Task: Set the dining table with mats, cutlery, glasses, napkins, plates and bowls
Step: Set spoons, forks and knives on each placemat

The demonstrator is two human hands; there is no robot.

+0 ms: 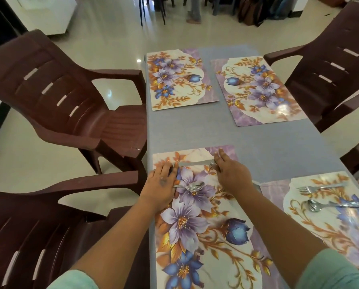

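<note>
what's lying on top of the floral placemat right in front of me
A steel spoon and a steel knife lie on the floral placemat, with both hands resting there too. A fork tip shows beside the right hand; the rest is covered.

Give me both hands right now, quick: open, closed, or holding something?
Left hand: open, fingers flat on the near-left mat, touching the knife.
Right hand: open, fingers straight over the knife's other end; holding nothing.

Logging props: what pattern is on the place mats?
Purple and blue flowers with golden-orange leaves on the place mats, clearest in the head view.
</note>
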